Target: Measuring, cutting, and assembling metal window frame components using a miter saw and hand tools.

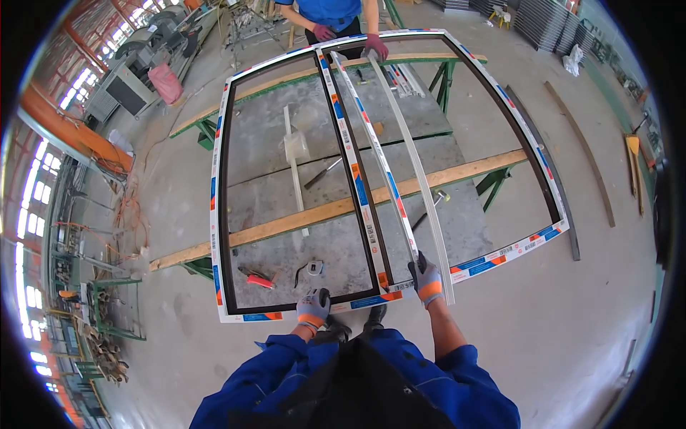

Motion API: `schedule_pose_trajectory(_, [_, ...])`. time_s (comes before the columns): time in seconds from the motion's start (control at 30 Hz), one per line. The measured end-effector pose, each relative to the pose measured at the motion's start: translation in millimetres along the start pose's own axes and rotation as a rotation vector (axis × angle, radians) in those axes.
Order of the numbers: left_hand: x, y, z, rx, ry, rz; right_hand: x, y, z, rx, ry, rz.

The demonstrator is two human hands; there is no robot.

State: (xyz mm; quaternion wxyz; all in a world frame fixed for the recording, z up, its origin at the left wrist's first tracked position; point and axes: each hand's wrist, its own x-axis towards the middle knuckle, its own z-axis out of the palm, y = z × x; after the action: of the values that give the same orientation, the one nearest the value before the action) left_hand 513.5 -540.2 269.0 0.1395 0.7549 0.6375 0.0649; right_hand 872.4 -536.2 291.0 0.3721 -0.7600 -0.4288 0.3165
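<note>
A large dark window frame (pixel 216 187) with printed protective film lies across wooden-topped trestles in front of me. My left hand (pixel 313 306), in a grey and orange glove, is closed over its near rail. My right hand (pixel 427 280), gloved alike, grips the near end of a loose film-covered profile strip (pixel 382 161), which slants over the frame's right opening beside the fixed middle bar (pixel 350 154). Right of it runs a bare pale metal strip (pixel 414 154), passing close by my right hand. Across the frame, a co-worker's maroon-gloved hand (pixel 376 47) is at the strips' far ends.
A wooden trestle beam (pixel 314 217) crosses under the frame. On the grey board below lie red-handled pliers (pixel 259 279), a tape measure (pixel 314 268) and hammers (pixel 325 171). Long bars (pixel 582 150) lie on the floor at right; an orange column (pixel 75 132) stands at left.
</note>
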Motion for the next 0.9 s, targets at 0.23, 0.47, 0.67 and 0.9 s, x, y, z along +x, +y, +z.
schedule_pose_trajectory(0.23, [8,22,-27,-0.031,-0.085,-0.016,31,-37,16,-0.122,-0.083,0.101])
schedule_pose_trajectory(0.47, [9,26,-35,-0.009,-0.098,-0.048,61,-48,37,-0.318,-0.108,0.052])
schedule_pose_trajectory(0.67, [-2,22,-28,0.011,-0.111,-0.017,56,-26,49,-0.442,-0.082,0.050])
schedule_pose_trajectory(0.9, [18,27,-16,0.024,-0.061,0.034,75,-18,57,-0.429,-0.050,0.023])
